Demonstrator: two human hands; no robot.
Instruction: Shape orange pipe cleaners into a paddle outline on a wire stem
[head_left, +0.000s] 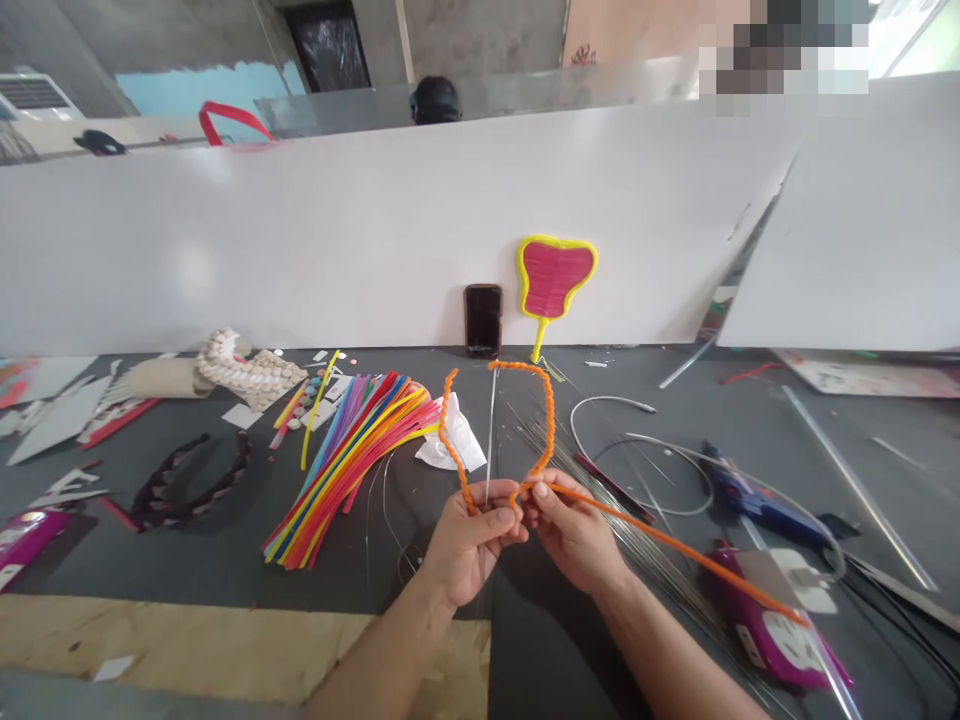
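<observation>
A thin wire frame (551, 415) wound with twisted orange pipe cleaner stands up between my hands, its outline open at the top left. My left hand (472, 540) is closed around the lower part of this frame, thumb pressed against it. Pinched in the fingers of my right hand (570, 530) is the orange pipe cleaner (675, 545), close to where it meets the frame. Its loose end runs out to the lower right. A bare straight wire (491, 430) rises from my left fingers inside the outline. My fingers hide the exact joining point.
Coloured pipe cleaners (352, 460) lie in a bundle at left, near a dark braided headband (191, 485). A phone (484, 320) and a yellow-edged pink fan shape (557, 280) lean on the white partition (337, 240). Loose wires, a blue glue gun (765, 500) and a purple power strip (795, 640) lie right.
</observation>
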